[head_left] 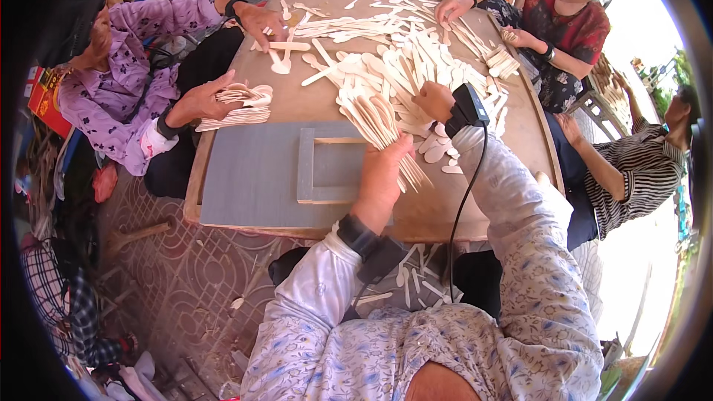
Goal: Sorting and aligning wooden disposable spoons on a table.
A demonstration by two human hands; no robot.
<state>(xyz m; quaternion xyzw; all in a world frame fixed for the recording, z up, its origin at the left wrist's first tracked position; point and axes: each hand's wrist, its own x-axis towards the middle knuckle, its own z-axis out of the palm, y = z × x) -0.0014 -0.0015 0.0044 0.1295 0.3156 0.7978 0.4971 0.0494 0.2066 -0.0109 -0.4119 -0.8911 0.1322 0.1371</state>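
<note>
A fanned bundle of pale wooden spoons is gripped in my left hand, bowls pointing away and handle ends sticking out below the fist. My right hand is closed over the large loose pile of wooden spoons in the middle of the table. Its fingertips are bent down among the spoons, so whatever they pinch is hidden. Below and left of my left hand lies a grey board with a raised rectangular wooden frame on it.
The brown table has a raised rim. At left, a person's hand holds stacked spoons; at right, another person's hand does too. More people sit around the far and right sides. A black cable hangs from my right wrist. Spoons litter the floor below.
</note>
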